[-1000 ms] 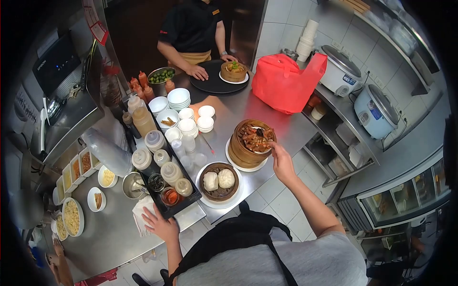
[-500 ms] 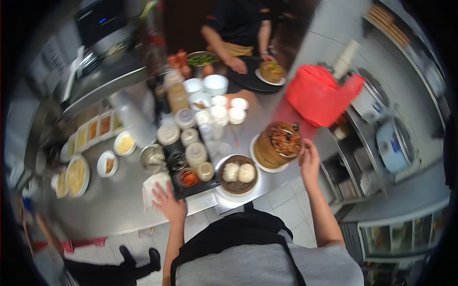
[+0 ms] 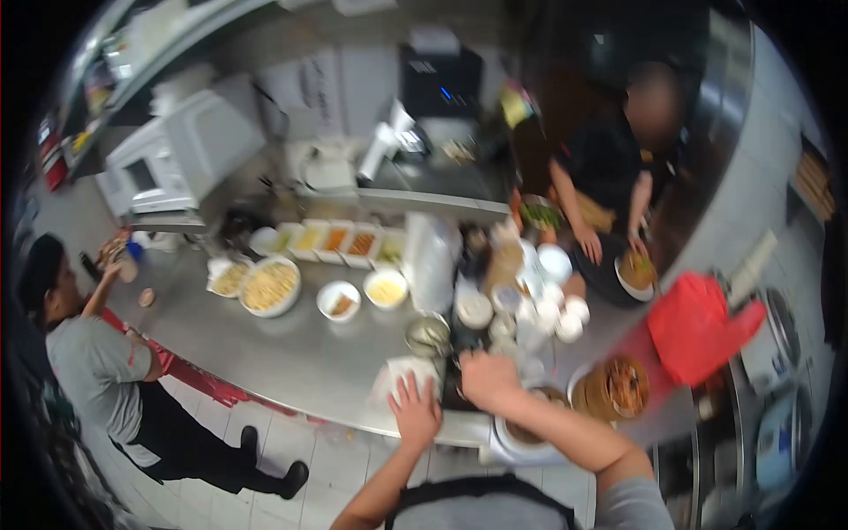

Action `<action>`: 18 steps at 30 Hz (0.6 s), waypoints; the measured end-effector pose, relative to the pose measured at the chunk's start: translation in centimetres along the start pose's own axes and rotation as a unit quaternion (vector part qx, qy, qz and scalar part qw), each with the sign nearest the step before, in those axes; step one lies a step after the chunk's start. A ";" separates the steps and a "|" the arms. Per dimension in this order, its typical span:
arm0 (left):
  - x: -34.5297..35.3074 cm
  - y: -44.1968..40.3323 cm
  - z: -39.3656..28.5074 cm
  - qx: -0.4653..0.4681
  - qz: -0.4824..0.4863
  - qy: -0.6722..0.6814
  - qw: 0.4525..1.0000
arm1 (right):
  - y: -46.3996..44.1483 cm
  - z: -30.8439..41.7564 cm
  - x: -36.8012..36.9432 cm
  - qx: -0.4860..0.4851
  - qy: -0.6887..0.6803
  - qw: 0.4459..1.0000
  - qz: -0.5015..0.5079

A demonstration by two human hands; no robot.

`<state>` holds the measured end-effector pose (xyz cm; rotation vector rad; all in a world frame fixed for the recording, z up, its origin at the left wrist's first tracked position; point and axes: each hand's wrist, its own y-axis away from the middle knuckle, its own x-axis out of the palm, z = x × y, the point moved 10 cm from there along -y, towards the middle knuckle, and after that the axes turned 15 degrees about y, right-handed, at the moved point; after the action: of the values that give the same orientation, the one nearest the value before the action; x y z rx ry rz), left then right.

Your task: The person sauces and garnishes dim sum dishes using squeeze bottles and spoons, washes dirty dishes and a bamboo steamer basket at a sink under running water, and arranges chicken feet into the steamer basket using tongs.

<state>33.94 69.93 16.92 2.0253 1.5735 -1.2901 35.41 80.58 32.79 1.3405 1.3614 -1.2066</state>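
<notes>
At the far left, a person in a grey shirt (image 3: 97, 358) stands beside the worktop (image 3: 212, 331). Next come a large white bowl (image 3: 270, 306) of pale food, 2 smaller white bowls (image 3: 338, 311) and a metal bowl (image 3: 427, 349). The left hand (image 3: 415, 411), fingers spread, rests on a white cloth (image 3: 387, 380). Just right, the curled right hand (image 3: 488, 378) is over a black tray (image 3: 452, 386) of bottles; whether it grips anything, I cannot tell. Farther right are a bamboo steamer (image 3: 616, 390) and a red bag (image 3: 700, 331).

right hand (image 3: 488, 380): we've moved it from the steamer stack (image 3: 597, 392) to over the sauce tray (image 3: 453, 390).
white appliance (image 3: 196, 146): now in our view.
</notes>
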 end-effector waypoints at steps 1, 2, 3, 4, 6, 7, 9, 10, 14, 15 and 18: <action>-0.1 0.1 0.0 -0.006 0.002 0.017 1.000 | -0.8 0.8 1.3 -0.016 0.026 0.999 0.014; 0.0 0.2 0.1 -0.004 -0.004 0.019 1.000 | -1.7 1.1 2.7 -0.027 0.053 0.998 0.030; 0.1 0.3 0.3 -0.004 -0.009 0.021 1.000 | -2.0 1.3 4.0 -0.035 0.054 0.998 0.029; -0.2 0.4 0.4 -0.002 -0.031 0.020 0.999 | -2.4 1.2 4.7 -0.040 0.051 0.997 0.034; 0.3 0.5 0.6 -0.002 -0.026 0.033 0.999 | -1.0 1.2 1.1 -0.049 0.006 0.998 0.043; 0.0 0.3 0.6 -0.001 -0.036 0.031 0.999 | 0.1 0.9 -1.4 -0.055 -0.011 0.998 0.028; 0.1 0.1 2.0 -0.045 -0.018 0.103 0.993 | 2.7 -1.4 -6.2 -0.088 -0.106 0.990 -0.041; -0.1 -0.2 2.9 -0.045 -0.028 0.103 0.993 | 4.0 -3.8 -6.9 -0.093 -0.188 0.977 -0.032; -5.8 -0.6 2.6 -0.083 -0.187 0.496 0.844 | 12.5 -17.8 -3.5 0.018 -0.543 0.831 0.123; -8.9 -0.4 -0.2 -0.068 -0.209 0.541 0.812 | 14.7 -20.9 -3.9 0.032 -0.608 0.790 0.069; -10.5 -2.1 -14.2 -0.008 -0.016 0.734 0.679 | 22.5 -31.1 -0.1 0.133 -0.725 0.676 -0.020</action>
<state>38.69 73.54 33.68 3.1366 1.9128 0.8416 59.54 110.26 36.64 0.1356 0.0130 -1.8452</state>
